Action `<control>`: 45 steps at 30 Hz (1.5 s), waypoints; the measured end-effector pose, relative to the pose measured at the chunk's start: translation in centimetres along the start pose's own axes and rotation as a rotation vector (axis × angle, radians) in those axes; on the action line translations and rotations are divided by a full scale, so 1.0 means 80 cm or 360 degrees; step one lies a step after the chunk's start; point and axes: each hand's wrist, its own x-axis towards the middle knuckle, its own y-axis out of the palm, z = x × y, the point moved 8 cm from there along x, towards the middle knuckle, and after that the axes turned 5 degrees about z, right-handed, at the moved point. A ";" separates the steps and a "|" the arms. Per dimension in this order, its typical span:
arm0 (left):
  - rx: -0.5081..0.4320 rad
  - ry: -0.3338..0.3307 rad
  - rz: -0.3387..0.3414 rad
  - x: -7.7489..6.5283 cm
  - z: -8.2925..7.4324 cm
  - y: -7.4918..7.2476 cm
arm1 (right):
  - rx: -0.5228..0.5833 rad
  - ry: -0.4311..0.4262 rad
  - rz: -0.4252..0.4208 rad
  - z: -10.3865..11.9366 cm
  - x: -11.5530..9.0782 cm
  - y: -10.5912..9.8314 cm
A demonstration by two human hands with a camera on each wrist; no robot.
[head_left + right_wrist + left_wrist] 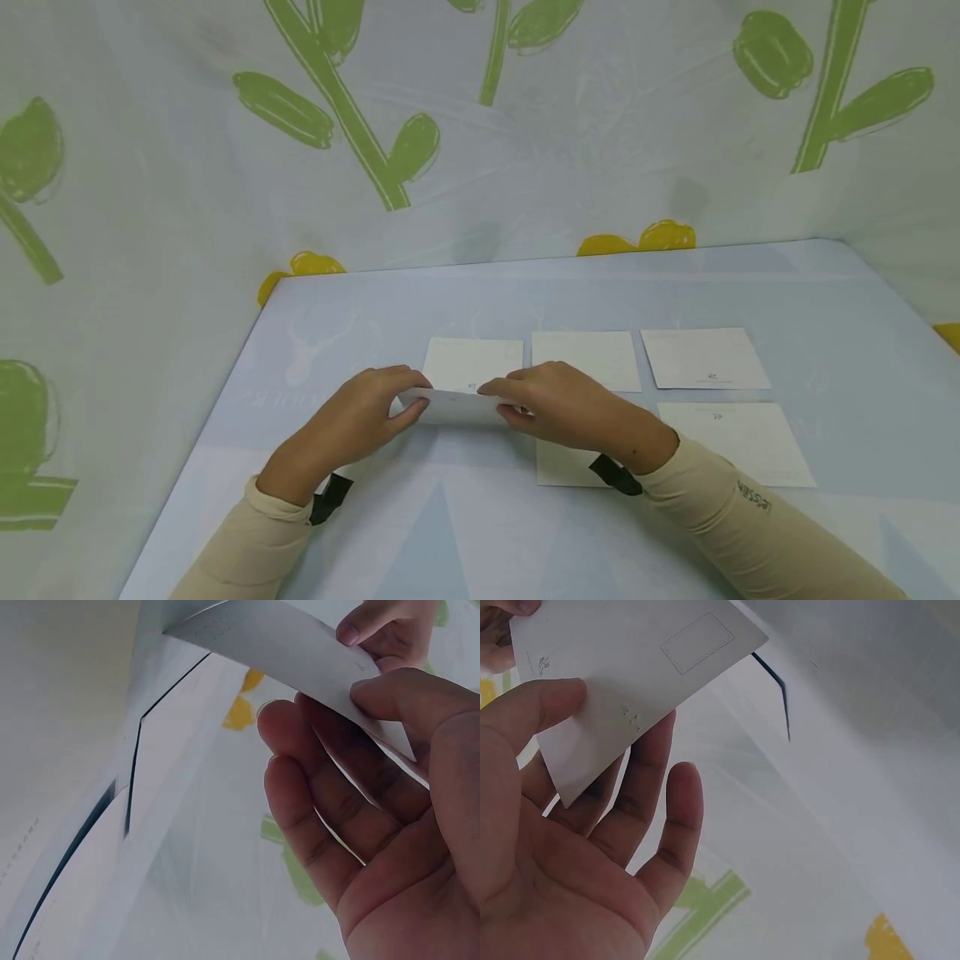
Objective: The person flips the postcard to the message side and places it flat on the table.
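Note:
A white postcard (459,408) is held up nearly edge-on above the table by both hands. At its left end, my left hand (367,412) pinches it between thumb and fingers. The right hand (566,408) grips the opposite end the same way. In the left wrist view the postcard (630,652) shows a printed rectangle, a small logo and some raised or punched dots near one edge. It bows slightly in the right wrist view, where the card (277,652) runs between the thumb and fingers of the right hand (390,817).
Several white cards lie flat on the pale table (360,517): a back row with a left card (474,358), a middle card (588,354) and a right card (705,354). Nearer are a front right card (738,442) and another card (566,468) partly under the right forearm.

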 end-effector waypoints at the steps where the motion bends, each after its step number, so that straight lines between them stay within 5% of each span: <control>1: -0.0002 -0.0002 -0.0001 0.000 0.001 0.000 | 0.0006 0.0005 0.0004 0.000 0.000 0.000; 17: -0.0382 -0.0199 0.0191 0.002 0.020 0.017 | 0.0106 0.0121 0.0126 -0.010 -0.001 0.006; 45: -0.0470 -0.0272 0.0373 0.002 0.030 0.039 | 0.0147 0.0408 0.0461 -0.028 -0.001 0.034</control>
